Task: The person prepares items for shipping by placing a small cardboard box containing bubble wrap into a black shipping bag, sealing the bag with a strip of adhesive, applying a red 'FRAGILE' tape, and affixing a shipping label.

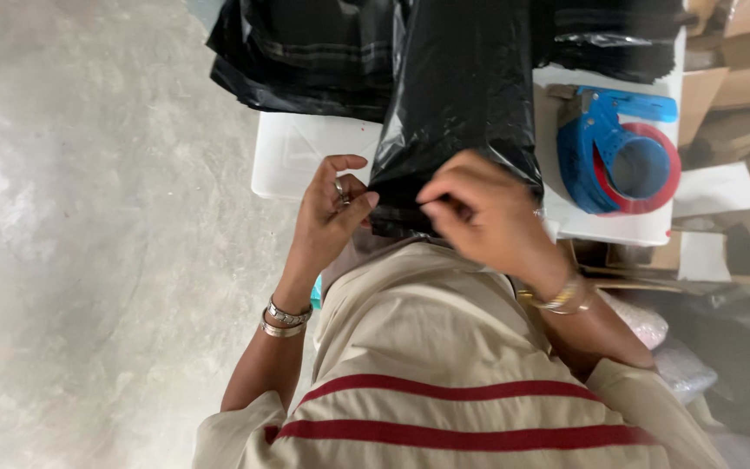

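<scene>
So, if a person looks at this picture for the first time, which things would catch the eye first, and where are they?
First comes the glossy black plastic bag in the middle, its near edge pinched by the left hand and the right hand. Next is the bright blue tape dispenser with its red roll, lying on the white table to the right of the bag. A stack of dark folded bags sits at the top left.
</scene>
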